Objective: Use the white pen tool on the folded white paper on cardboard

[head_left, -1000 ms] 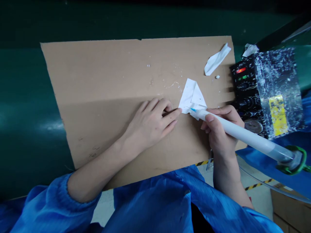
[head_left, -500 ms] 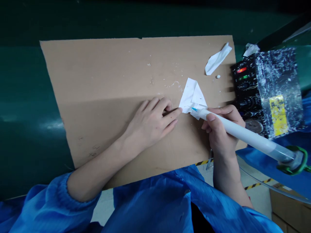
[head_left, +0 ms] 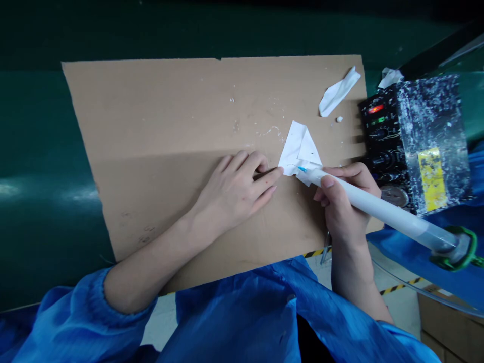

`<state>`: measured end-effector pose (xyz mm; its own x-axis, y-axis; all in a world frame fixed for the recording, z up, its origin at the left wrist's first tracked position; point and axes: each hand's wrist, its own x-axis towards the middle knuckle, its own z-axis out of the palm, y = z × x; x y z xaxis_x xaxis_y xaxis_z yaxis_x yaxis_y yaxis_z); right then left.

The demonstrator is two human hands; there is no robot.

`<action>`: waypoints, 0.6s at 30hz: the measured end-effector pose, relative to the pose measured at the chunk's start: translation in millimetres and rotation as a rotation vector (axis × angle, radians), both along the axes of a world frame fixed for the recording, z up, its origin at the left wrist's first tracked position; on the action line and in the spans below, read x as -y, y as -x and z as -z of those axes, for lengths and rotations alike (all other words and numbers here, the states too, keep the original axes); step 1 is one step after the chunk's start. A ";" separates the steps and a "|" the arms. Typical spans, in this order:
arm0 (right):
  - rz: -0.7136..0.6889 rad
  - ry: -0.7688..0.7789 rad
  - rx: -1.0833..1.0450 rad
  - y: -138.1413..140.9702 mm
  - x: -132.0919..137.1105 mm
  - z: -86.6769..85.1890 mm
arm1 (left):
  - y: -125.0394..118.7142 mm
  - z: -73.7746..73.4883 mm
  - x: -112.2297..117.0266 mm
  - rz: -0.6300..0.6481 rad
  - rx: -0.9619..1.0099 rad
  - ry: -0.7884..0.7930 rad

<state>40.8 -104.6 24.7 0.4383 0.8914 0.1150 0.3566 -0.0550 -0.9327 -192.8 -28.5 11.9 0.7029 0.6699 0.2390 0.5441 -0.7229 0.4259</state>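
My right hand (head_left: 346, 196) is wrapped round a long white dispensing syringe (head_left: 381, 210) with a blue tip and a green end cap. The tip rests on a folded white paper piece (head_left: 300, 146) lying on a brown cardboard sheet (head_left: 170, 131). My left hand (head_left: 236, 189) lies on the cardboard just left of the paper. Its fingers are curled and the fingertips press the paper's left corner. Both forearms come out of blue sleeves.
A crumpled white paper scrap (head_left: 336, 93) lies near the cardboard's far right corner. A black control box (head_left: 416, 141) with red and green lights, spattered white, stands at the right. Dried white specks dot the cardboard. A dark green surface (head_left: 38, 176) surrounds it.
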 end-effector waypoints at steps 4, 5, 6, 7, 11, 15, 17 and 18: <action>0.004 -0.005 0.010 0.0 -0.6 0.1 | -0.2 -0.3 0.0 0.000 0.000 -0.013; 0.002 -0.011 0.006 0.0 -0.6 0.2 | -0.2 -0.3 0.0 0.000 0.000 -0.018; 0.000 -0.017 0.000 0.0 -0.6 0.4 | -0.2 -0.2 0.1 0.000 -0.001 -0.021; 0.000 -0.022 -0.004 -0.1 -0.5 0.6 | -0.3 -0.1 0.1 0.000 -0.001 -0.022; 0.014 -0.002 0.008 -0.3 0.5 1.0 | -0.1 0.5 0.3 -0.002 0.013 -0.007; 0.003 0.023 0.047 0.0 1.1 0.0 | 0.1 0.3 0.0 -0.001 0.020 0.002; -0.007 0.025 0.051 0.4 1.0 -0.8 | 0.1 -0.2 -0.1 0.001 0.014 0.005; -0.009 0.025 0.051 0.6 1.0 -1.0 | 0.2 -0.4 -0.2 0.001 0.011 0.009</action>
